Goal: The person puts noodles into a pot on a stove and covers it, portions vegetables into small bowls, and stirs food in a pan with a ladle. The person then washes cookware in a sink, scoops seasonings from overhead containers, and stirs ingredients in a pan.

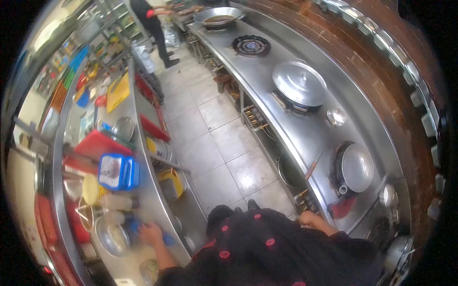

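Note:
On the left steel counter my left hand (150,233) reaches among blurred blue material (136,225), perhaps a cloth; its fingers are smeared. A metal bowl (113,237) with pale contents stands just left of it, and a glass-like bowl (149,270) is below. My right hand (311,219) is closed at the front edge of the stove counter, close to brass gas valves (301,199); what the fingers hold is hidden. Beyond it a wok (357,168) rests on a burner, with a wooden-handled tool (312,168) beside it and a red cloth (343,208) near its handle.
A lidded pan (299,84), a bare burner (251,45) and a large wok (218,18) line the stove. Blue-rimmed tubs (114,170), bottles (119,202) and a yellow cutting board (118,93) stand on the left counter. Another person (153,28) stands at the aisle's far end.

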`<state>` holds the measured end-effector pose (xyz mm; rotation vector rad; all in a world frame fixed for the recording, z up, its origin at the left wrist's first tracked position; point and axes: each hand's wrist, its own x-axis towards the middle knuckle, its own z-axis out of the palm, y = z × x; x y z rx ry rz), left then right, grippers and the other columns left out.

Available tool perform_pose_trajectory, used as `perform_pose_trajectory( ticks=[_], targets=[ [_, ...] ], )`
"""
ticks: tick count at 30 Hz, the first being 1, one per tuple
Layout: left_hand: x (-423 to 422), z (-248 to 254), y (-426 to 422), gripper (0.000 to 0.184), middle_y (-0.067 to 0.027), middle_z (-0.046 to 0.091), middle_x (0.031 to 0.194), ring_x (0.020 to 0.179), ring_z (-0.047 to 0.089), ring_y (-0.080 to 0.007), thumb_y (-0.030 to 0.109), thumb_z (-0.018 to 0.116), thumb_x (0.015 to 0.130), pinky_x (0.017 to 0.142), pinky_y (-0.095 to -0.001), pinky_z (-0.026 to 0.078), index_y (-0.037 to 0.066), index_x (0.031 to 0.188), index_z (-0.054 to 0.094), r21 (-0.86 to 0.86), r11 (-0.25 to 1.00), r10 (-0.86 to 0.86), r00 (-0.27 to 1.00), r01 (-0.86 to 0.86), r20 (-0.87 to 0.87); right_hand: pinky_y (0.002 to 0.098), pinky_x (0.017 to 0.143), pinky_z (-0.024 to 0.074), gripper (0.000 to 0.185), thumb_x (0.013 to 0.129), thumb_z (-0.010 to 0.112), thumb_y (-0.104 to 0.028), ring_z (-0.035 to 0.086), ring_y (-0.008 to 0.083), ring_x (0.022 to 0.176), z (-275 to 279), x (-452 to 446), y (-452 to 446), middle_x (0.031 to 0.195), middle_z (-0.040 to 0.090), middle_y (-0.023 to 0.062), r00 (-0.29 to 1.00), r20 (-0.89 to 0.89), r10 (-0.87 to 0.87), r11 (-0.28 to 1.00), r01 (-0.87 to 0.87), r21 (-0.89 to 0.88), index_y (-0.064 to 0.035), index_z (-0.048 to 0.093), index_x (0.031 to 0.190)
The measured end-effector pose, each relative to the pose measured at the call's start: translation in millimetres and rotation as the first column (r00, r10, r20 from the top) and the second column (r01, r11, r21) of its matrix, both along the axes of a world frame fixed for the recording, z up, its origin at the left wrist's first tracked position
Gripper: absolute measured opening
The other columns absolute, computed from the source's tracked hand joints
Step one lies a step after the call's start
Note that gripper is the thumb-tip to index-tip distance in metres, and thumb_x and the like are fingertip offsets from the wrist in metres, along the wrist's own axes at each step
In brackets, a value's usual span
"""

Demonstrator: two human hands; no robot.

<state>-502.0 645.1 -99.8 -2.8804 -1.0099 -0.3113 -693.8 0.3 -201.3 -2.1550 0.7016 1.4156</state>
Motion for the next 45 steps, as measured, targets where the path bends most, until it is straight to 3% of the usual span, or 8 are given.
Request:
perform_pose_trajectory(
  ticks=[5, 11, 13, 16, 25, 38, 42, 45],
  targets=[
    [49.1, -1.6, -33.2, 0.035, -0.0208, 0.065, 0.099, 0.087, 0.061, -0.0378, 0.025, 0.061, 0.078, 0.08, -0.0459, 0.048, 0.003, 0.104, 0.067, 0.149, 0.911, -0.393, 0.919, 0.384, 0.035, 0.0454, 0.077, 0.0513, 0.046, 0.087, 0.048, -0.041, 0.067, 0.0354, 0.082, -37.3, 34.7, 47.0, 0.092, 0.068, 0.0218, 0.953, 0.226, 0.202, 0.979, -0.204, -0.016, -0.0014, 0.071, 0.092],
    [141.9, -88.6, -132.4, 0.024, -0.0201, 0.068, 0.088, 0.085, 0.065, -0.0363, 0.025, 0.061, 0.075, 0.077, -0.0468, 0.051, 0.003, 0.079, 0.069, -0.435, 0.619, -0.785, 0.541, 0.654, -0.302, 0.0471, 0.078, 0.0482, 0.058, 0.088, 0.045, -0.049, 0.064, 0.0391, 0.081, 14.0, 142.9, 113.3, 0.08, 0.066, 0.0249, 0.929, 0.369, 0.0, 1.0, 0.008, -0.019, 0.0014, 0.07, 0.076],
    [181.4, -190.0, -105.7, 0.027, -0.0188, 0.068, 0.091, 0.089, 0.066, -0.0362, 0.029, 0.062, 0.077, 0.079, -0.0464, 0.052, 0.005, 0.087, 0.07, -0.615, 0.297, -0.875, -0.051, 0.73, -0.482, 0.0471, 0.081, 0.0489, 0.05, 0.087, 0.048, -0.046, 0.064, 0.0408, 0.088, 2.7, 170.6, 124.2, 0.093, 0.067, 0.0225, 0.931, 0.366, -0.002, 1.0, -0.005, 0.018, -0.0015, 0.071, 0.091],
    [214.5, -259.3, -74.1, 0.031, -0.0184, 0.068, 0.094, 0.088, 0.066, -0.0361, 0.029, 0.062, 0.076, 0.078, -0.0465, 0.052, 0.005, 0.094, 0.069, -0.694, -0.05, -0.873, -0.369, 0.718, -0.319, 0.0478, 0.081, 0.0485, 0.05, 0.086, 0.049, -0.046, 0.063, 0.0419, 0.087, 46.2, 192.2, 143.2, 0.092, 0.066, 0.024, 0.866, 0.47, -0.174, 0.983, 0.177, 0.037, -0.001, 0.071, 0.087],
    [289.2, -250.9, -52.3, 0.028, -0.0163, 0.068, 0.091, 0.078, 0.065, -0.033, 0.028, 0.061, 0.081, 0.069, -0.0441, 0.051, 0.005, 0.096, 0.067, -0.767, 0.23, -0.868, -0.23, 0.599, -0.44, 0.0449, 0.078, 0.0492, 0.041, 0.083, 0.059, -0.043, 0.063, 0.0376, 0.087, 76.3, 118.6, 119.8, 0.09, 0.067, 0.0199, 0.567, 0.586, -0.58, 0.701, 0.713, 0.004, -0.0037, 0.07, 0.085],
    [339.2, -193.9, -245.1, 0.024, -0.0134, 0.067, 0.085, 0.065, 0.062, -0.0279, 0.026, 0.059, 0.087, 0.058, -0.0396, 0.049, 0.004, 0.095, 0.065, -0.717, -0.437, -0.882, -0.415, 0.544, 0.222, 0.0458, 0.085, 0.0478, 0.034, 0.08, 0.059, -0.031, 0.061, 0.0406, 0.09, 53.4, 51.4, -22.7, 0.095, 0.066, 0.0252, 0.091, 0.847, -0.524, 0.036, 0.996, -0.085, -0.001, 0.066, 0.094],
    [296.2, -87.2, -315.0, 0.019, -0.0088, 0.064, 0.078, 0.061, 0.059, -0.0187, 0.021, 0.055, 0.089, 0.053, -0.0324, 0.047, 0.003, 0.088, 0.062, -0.881, 0.331, -0.943, 0.113, 0.336, -0.312, 0.0473, 0.093, 0.044, 0.039, 0.08, 0.059, -0.031, 0.057, 0.0419, 0.1, 55.8, 6.6, -41.7, 0.101, 0.062, 0.0272, 0.177, 0.911, -0.373, -0.292, 0.909, -0.296, -0.0004, 0.063, 0.103],
    [310.0, -119.9, -302.1, 0.016, -0.0084, 0.064, 0.078, 0.065, 0.062, -0.0197, 0.019, 0.057, 0.086, 0.055, -0.0336, 0.048, 0.004, 0.09, 0.063, -0.852, 0.053, -0.89, -0.362, 0.521, -0.277, 0.0485, 0.093, 0.0443, 0.042, 0.08, 0.06, -0.032, 0.057, 0.0409, 0.102, 28.4, -28.8, -50.0, 0.101, 0.062, 0.0261, 0.295, 0.873, -0.389, -0.405, 0.796, -0.449, -0.001, 0.061, 0.108]
  ],
)
